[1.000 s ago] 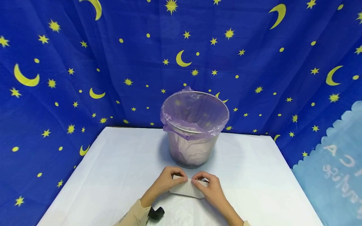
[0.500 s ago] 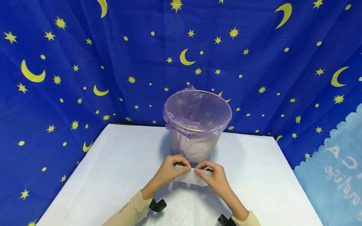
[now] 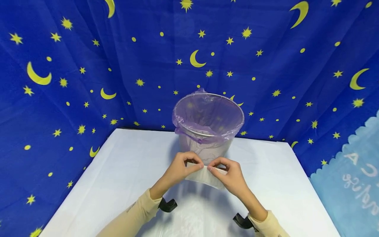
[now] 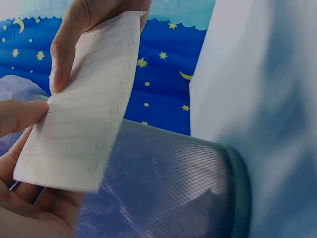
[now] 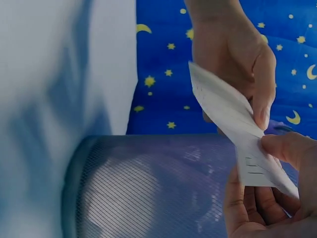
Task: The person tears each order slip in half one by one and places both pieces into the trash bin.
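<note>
A small sheet of lined paper (image 3: 205,176) is stretched between my two hands, in front of the wastebasket and raised over the white table. My left hand (image 3: 180,168) pinches its top edge near the middle, thumb towards me and fingers behind. Close beside it, my right hand (image 3: 232,176) pinches the same edge, the thumb tips a small gap apart. In the left wrist view, the sheet (image 4: 94,119) shows ruled lines and a row of faint marks along one border. From the right wrist view, the sheet (image 5: 233,114) looks bent between the hands.
A metal mesh wastebasket (image 3: 205,151) lined with a purple plastic bag (image 3: 183,126) stands at the back of the white table (image 3: 133,158). Blue cloth (image 3: 148,49) with moons and stars hangs behind and at the sides. Black mounts (image 3: 168,205) sit at both wrists.
Both hands have risen and moved forward with the sheet, from near the table to in front of the wastebasket's lower part. The pinch is unchanged; the head view has shifted slightly.
</note>
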The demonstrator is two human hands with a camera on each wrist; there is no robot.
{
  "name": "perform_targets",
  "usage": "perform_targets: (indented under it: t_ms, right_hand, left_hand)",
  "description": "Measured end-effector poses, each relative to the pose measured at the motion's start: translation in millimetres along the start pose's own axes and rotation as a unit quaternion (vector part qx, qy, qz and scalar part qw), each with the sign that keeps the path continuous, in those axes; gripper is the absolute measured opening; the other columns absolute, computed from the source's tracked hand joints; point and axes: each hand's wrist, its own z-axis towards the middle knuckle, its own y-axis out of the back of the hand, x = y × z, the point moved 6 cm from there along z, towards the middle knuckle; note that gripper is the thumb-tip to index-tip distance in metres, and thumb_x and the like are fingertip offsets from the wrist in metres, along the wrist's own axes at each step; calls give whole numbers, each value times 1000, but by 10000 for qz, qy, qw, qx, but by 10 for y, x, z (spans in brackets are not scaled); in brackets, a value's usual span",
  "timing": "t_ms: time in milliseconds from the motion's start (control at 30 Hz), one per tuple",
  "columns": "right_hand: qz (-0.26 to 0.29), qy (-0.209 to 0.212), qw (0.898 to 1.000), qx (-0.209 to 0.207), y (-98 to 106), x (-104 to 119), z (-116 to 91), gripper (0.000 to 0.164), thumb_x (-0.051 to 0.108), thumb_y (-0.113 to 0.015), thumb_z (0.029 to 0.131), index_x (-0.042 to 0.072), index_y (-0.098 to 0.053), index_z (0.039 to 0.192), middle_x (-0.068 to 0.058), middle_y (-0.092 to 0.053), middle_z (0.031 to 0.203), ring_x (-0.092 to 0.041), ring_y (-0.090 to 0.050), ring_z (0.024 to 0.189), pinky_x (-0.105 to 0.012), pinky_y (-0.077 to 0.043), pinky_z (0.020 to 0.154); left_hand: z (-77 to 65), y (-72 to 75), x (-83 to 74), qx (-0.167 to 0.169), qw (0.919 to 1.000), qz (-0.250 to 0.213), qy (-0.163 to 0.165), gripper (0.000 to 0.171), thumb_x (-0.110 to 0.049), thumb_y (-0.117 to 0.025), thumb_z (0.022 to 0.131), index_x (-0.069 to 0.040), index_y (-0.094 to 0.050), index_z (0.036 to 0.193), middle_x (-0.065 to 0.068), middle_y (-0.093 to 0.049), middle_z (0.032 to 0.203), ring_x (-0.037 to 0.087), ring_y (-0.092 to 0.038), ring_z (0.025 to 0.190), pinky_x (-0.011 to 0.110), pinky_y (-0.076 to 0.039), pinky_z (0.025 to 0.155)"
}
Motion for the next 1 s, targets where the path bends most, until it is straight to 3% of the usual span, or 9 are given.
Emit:
perform_targets:
  t_ms: [167, 467, 767, 1000]
  right_hand:
    - [-70, 84, 9999, 26, 83, 67, 64, 6, 14, -79, 96, 7, -79, 96, 3, -78, 92, -11, -73, 93, -28, -60, 87]
    - [-146, 219, 9996, 90, 227, 270, 156, 8, 15, -79, 97, 7, -77, 95, 5, -77, 92, -12, -74, 94, -43, -62, 91]
    - [-98, 357, 9992, 127, 308, 435, 217, 5, 12, -78, 96, 6, -77, 96, 3, -77, 92, -12, -74, 93, -34, -61, 91]
    - [-132, 511, 9986, 79, 405, 590, 268, 6, 12, -78, 97, 6, -77, 97, 3, -78, 93, -12, -74, 94, -35, -62, 90]
  left_hand:
    - [89, 16, -96, -39, 9998, 50, -163, 4, -12, -77, 96, -9, -80, 97, 4, -76, 95, 15, -71, 91, 36, -59, 82]
    - [198, 30, -278, -10, 9985, -109, -544, 6, -13, -77, 97, -7, -80, 97, 5, -75, 98, 19, -71, 95, 36, -60, 88]
    - [263, 52, -484, 154, 9977, 97, -654, 5, -12, -76, 98, -8, -78, 97, 5, -74, 96, 16, -70, 92, 35, -60, 86]
    - [337, 52, -651, 150, 9965, 77, -814, 6, -8, -75, 97, -11, -79, 94, 6, -73, 94, 17, -67, 88, 33, -60, 83]
